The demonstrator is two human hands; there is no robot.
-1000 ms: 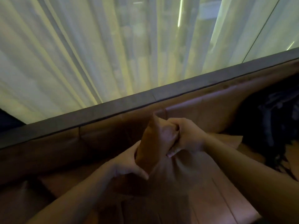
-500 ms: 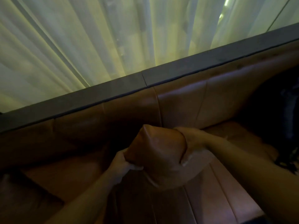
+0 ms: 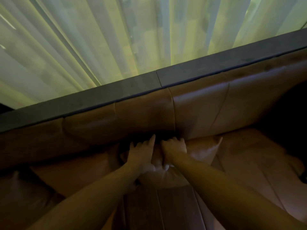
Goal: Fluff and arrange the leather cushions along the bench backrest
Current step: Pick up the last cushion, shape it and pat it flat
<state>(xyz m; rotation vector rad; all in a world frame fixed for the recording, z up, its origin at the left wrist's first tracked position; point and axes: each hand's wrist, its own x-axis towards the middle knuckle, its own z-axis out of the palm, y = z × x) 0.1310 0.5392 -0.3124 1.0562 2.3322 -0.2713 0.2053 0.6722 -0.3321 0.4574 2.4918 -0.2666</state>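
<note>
Head view: hands [image 3: 159, 151] flat on cushion [image 3: 202, 150]

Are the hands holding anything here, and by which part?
Both hands, left hand and right hand, press down on the leather cushion near its top edge by the backrest; no closed grip shows.

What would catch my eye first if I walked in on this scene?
Most likely the pale, glowing curtain filling the top of the view, above a dark ledge. Below it, the left hand and right hand press side by side on a brown leather cushion at the foot of the bench backrest.
</note>
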